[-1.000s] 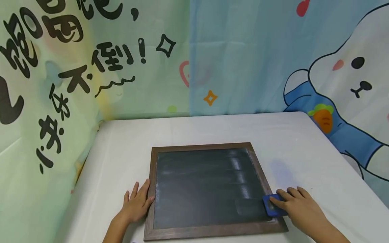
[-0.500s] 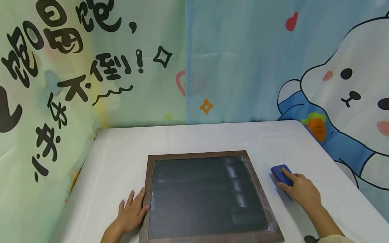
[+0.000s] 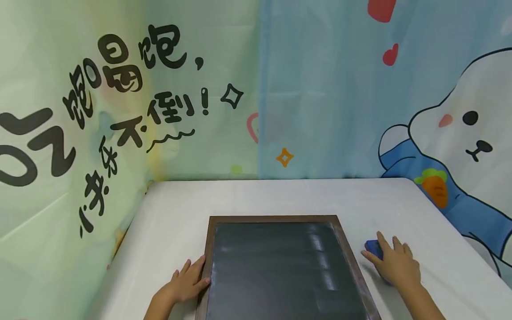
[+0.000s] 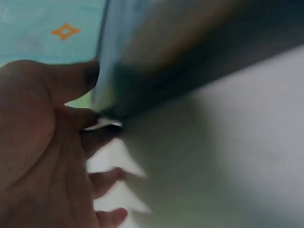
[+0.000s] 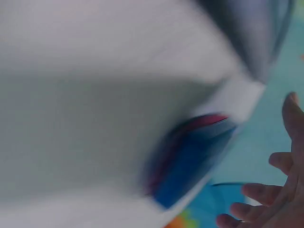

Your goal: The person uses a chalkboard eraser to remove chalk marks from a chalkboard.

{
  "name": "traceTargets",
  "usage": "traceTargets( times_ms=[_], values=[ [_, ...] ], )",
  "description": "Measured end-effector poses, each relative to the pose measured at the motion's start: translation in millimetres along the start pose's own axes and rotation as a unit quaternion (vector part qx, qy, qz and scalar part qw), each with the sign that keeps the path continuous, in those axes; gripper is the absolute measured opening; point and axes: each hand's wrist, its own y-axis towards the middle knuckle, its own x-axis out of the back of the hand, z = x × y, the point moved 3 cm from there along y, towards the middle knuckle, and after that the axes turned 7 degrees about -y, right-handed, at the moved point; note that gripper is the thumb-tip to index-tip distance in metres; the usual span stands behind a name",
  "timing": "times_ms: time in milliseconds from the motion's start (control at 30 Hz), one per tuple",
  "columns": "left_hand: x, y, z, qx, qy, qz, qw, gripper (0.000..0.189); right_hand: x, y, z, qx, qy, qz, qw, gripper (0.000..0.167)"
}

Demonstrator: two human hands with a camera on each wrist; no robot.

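Observation:
A blackboard (image 3: pixel 276 266) in a brown wooden frame lies on the white table, its lower edge out of the head view. My left hand (image 3: pixel 186 282) is at the frame's left side, thumb on the frame and fingers fairly straight along its outer edge. To the right of the board rests a blue board eraser (image 3: pixel 373 249) with a reddish layer, partly hidden behind my right hand (image 3: pixel 396 262). In the right wrist view the fingers are spread and apart from the eraser (image 5: pixel 194 161), which looks blurred.
The white table (image 3: pixel 280 198) reaches back to a green and blue cloth backdrop (image 3: pixel 316 133) with black lettering. A white cartoon animal with a carrot (image 3: pixel 435 190) is printed on its right side. Light reflects in streaks on the board's right part.
My right hand carried the eraser off the board's right edge onto the table, then let go of it and spread its fingers. My left hand stays at the frame. The head view has tilted up.

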Motion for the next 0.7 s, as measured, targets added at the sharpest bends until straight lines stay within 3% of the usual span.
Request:
traceTargets(
  times_ms=[100, 167, 233, 333, 433, 700],
  values=[
    [12.7, 10.1, -19.3, -0.003, 0.036, -0.016, 0.9992, 0.074, 13, 1.8, 29, 0.047, 0.007, -0.083, 0.9954, 0.081],
    [18.3, 17.9, -36.7, -0.025, 0.055, -0.049, 0.9969, 0.080, 20, 0.4, 54, 0.081, 0.009, -0.127, 0.9885, 0.077],
    [18.4, 24.8, -53.9, -0.060, 0.077, -0.087, 0.9915, 0.084, 22, -4.2, 80, 0.118, 0.012, -0.147, 0.9820, 0.076],
    [9.1, 32.9, -74.3, -0.099, 0.116, -0.123, 0.9806, 0.087, 17, -13.0, 116, 0.158, 0.030, -0.135, 0.9777, 0.077],
    [-6.6, 38.1, -86.8, -0.110, 0.152, -0.132, 0.9732, 0.089, 8, -20.9, 136, 0.167, 0.039, -0.114, 0.9786, 0.079],
    [-33.8, 43.1, -93.5, -0.106, 0.203, -0.108, 0.9676, 0.091, -13, -26.9, 145, 0.151, 0.023, -0.095, 0.9837, 0.084]
  ],
)
